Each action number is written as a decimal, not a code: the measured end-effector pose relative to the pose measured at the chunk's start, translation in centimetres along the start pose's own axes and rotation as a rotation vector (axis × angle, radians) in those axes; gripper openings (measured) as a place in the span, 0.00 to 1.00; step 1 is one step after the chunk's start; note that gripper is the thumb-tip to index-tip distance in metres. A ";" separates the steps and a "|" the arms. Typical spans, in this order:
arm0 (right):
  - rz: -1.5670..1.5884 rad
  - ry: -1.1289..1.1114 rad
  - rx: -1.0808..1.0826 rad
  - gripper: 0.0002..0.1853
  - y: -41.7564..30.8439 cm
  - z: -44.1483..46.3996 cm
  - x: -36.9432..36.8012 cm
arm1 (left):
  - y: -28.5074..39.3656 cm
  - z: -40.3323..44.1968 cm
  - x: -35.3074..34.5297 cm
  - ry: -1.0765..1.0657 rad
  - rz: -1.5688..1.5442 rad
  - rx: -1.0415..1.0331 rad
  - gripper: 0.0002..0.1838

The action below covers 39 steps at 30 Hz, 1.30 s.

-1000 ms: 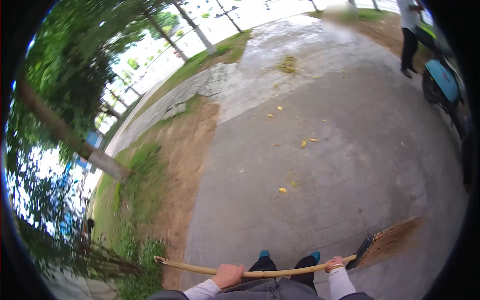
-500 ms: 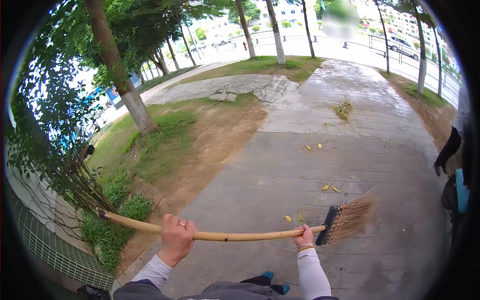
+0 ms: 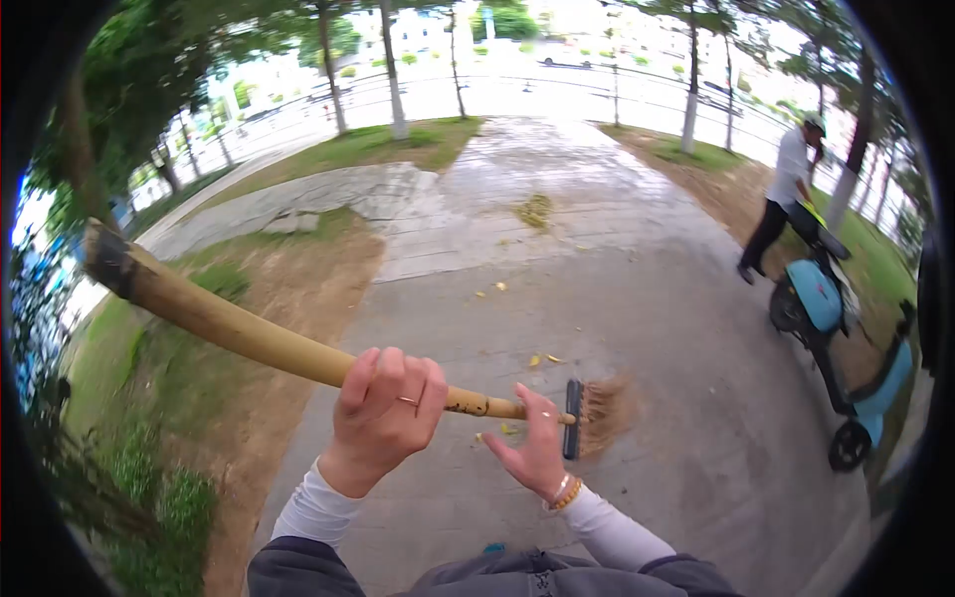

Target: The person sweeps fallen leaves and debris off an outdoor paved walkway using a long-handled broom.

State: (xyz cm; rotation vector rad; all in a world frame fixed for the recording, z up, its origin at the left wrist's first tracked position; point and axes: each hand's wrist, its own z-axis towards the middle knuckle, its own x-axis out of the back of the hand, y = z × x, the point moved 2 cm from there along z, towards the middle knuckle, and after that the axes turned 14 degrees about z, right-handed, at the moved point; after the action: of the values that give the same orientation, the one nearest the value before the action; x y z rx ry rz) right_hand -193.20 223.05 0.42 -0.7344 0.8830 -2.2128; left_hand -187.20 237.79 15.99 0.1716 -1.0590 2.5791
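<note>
A broom slants across the view, its bamboo handle rising toward me at the left and its black head with brown bristles lower at the right. My left hand is wrapped round the middle of the handle, a ring on one finger. Close to the broom head, my right hand lies against the lower handle with straight fingers and the thumb spread away from it. Beaded bracelets circle that wrist. A few yellow leaves lie on the pavement beside the broom head.
Farther up the path is a small leaf pile. On the right, a person in a white top stands by parked blue scooters. Grass and bare soil border the left side. Trees stand farther off.
The view has swung right, bringing the person and scooters into sight. The broom's handle end has risen toward me at the left. My right hand has loosened from its grip on the handle.
</note>
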 end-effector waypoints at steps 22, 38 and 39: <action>0.182 1.173 0.352 0.10 -18.1 -19.6 43.6 | 57.9 3.0 14.9 -2.666 -2.802 1.057 0.41; -0.533 2.070 0.380 0.06 -48.1 -61.4 43.0 | 65.7 5.9 40.7 -3.123 -1.419 1.037 0.09; -0.452 2.107 0.481 0.06 -50.0 -64.1 38.3 | 66.1 5.2 41.2 -3.117 -1.399 0.963 0.09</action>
State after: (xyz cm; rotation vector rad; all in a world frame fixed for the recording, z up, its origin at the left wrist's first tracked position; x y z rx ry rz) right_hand -279.03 248.70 7.72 2.2149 0.7781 -2.7700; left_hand -249.58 201.59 -13.96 -2.9749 -0.5943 0.6325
